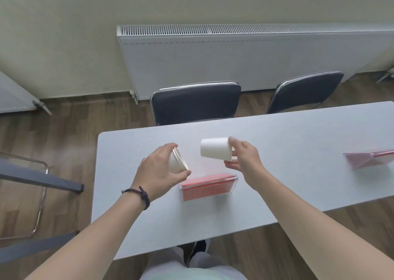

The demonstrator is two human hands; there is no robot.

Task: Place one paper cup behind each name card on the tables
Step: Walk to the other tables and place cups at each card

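My left hand (158, 169) grips a short stack of white paper cups (178, 161), tilted with the rims toward the right. A single white paper cup (215, 150) lies sideways in the air, held at its rim by my right hand (243, 158). Both hands hover over the white table (298, 173). Just below them a red name card in a clear holder (207, 187) stands on the table. A second red name card (371, 159) stands at the right edge of the view.
Two dark padded chairs (196, 102) (307, 89) stand behind the table's far edge, in front of a long white radiator (234, 53). Another table's grey frame and a chrome chair leg (40, 179) are at the left. Wooden floor surrounds the table.
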